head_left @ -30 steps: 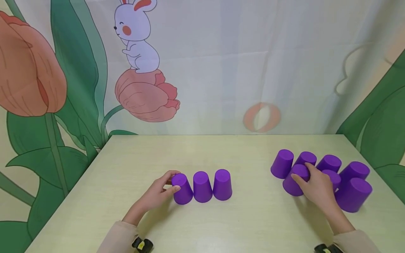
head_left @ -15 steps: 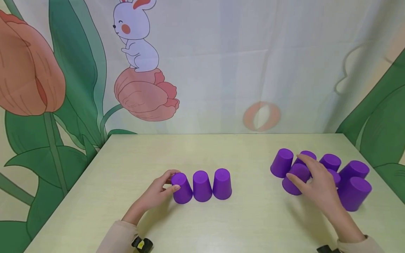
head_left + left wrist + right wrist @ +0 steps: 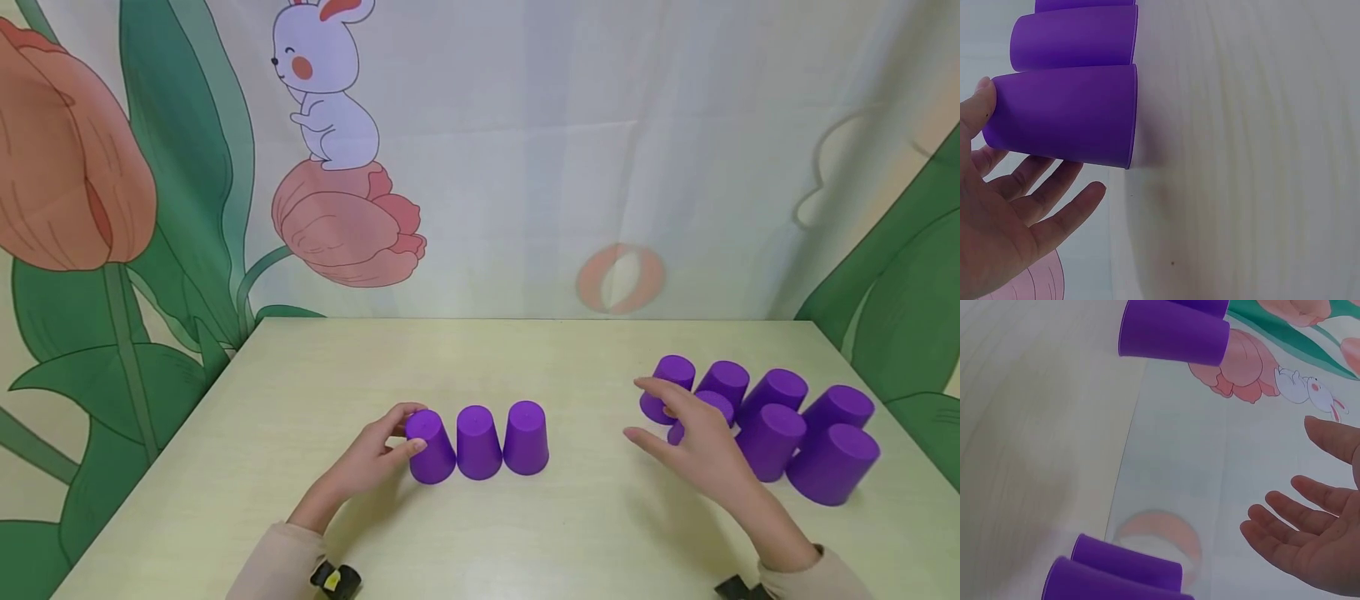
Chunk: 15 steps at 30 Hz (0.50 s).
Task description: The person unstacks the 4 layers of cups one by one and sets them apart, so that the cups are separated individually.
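Three inverted purple cups (image 3: 479, 442) are ranged in a touching row at lower centre; the leftmost cup (image 3: 430, 446) is gripped by the left hand (image 3: 372, 457). Right hand (image 3: 693, 444), fingers spread, apparently empty, is held beside the cup cluster (image 3: 780, 421) at right.

Setting: a children's play or activity room. Indicators: a cloth backdrop (image 3: 525, 167) printed with a cartoon rabbit (image 3: 324, 83), tulips (image 3: 348, 225) and green leaves; a pale counter (image 3: 487, 533) carrying purple plastic cups (image 3: 772, 421).
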Motion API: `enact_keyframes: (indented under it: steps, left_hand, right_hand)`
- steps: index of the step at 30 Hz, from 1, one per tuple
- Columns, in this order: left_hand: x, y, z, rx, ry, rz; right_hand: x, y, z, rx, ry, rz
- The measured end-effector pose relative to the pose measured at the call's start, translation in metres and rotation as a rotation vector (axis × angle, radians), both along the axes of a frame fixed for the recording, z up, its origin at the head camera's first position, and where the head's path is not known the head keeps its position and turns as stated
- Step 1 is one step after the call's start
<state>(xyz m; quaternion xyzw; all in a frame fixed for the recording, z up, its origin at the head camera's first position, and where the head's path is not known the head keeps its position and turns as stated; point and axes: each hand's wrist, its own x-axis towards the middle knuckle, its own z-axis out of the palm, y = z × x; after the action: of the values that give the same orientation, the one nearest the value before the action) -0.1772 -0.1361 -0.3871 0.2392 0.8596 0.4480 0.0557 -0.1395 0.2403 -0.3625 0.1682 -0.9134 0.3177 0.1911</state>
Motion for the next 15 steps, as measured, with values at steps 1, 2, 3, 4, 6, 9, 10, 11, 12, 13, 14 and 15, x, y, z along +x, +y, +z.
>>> enact_keyframes:
  steps: [1, 2, 3, 4, 6, 9, 10, 11, 12, 13, 14, 15]
  left_hand:
    - [0.001, 0.001, 0.003, -0.003, 0.0, 0.0]
    - [0.002, 0.001, 0.004, -0.005, -0.003, 0.0]
    - [0.003, 0.001, 0.006, -0.007, -0.004, 0.001]
    - [0.004, 0.002, 0.007, -0.007, -0.005, 0.002]
    - [0.004, 0.002, 0.008, -0.004, -0.006, 0.002]
    - [0.005, 0.002, 0.008, 0.0, -0.006, 0.004]
    - [0.005, 0.002, 0.008, 0.0, -0.006, 0.003]
    - [0.004, 0.002, 0.008, -0.001, -0.006, 0.003]
    - [0.004, 0.002, 0.007, -0.002, -0.006, 0.003]
    - [0.004, 0.002, 0.006, -0.003, -0.007, 0.003]
    - [0.003, 0.001, 0.005, -0.004, -0.007, 0.003]
    - [0.002, 0.001, 0.003, -0.003, -0.006, 0.001]
  right_hand:
    - [-0.001, -0.002, 0.0, -0.006, -0.012, 0.012]
    - [-0.002, -0.004, -0.001, -0.014, -0.021, 0.025]
    - [-0.002, -0.006, -0.001, -0.022, -0.029, 0.036]
    - [-0.003, -0.008, -0.002, -0.032, -0.03, 0.049]
    - [-0.006, -0.012, -0.004, -0.049, -0.03, 0.072]
    - [-0.01, -0.017, -0.007, -0.07, -0.04, 0.097]
    - [-0.011, -0.018, -0.008, -0.076, -0.041, 0.107]
    - [-0.013, -0.02, -0.008, -0.082, -0.048, 0.115]
    - [-0.014, -0.022, -0.009, -0.086, -0.055, 0.122]
    - [-0.015, -0.023, -0.009, -0.093, -0.066, 0.131]
    - [-0.017, -0.025, -0.01, -0.098, -0.076, 0.136]
    - [-0.018, -0.026, -0.01, -0.101, -0.084, 0.142]
